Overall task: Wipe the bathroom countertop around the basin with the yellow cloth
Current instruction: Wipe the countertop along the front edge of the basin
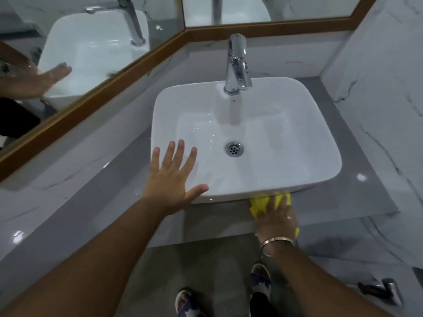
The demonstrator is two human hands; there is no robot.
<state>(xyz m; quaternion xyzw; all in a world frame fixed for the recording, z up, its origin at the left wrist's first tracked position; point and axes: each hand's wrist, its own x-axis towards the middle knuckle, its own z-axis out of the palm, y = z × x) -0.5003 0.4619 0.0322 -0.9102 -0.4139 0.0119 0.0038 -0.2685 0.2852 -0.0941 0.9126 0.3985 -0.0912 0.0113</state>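
A white rectangular basin (297, 124) stands on the grey countertop (357, 193). My right hand (275, 217) presses the yellow cloth (258, 203) flat on the narrow strip of counter just in front of the basin, against its base. The cloth is mostly hidden under the palm. My left hand (170, 178) is spread open, fingers apart, over the basin's front left corner, holding nothing. Whether it touches the rim I cannot tell.
A chrome tap (237, 65) rises at the back of the basin, with a drain (234, 149) in the bowl. Wood-framed mirrors (114, 72) line the back and left walls. A marble wall closes the right side. A chrome fitting (386, 291) hangs low on the right.
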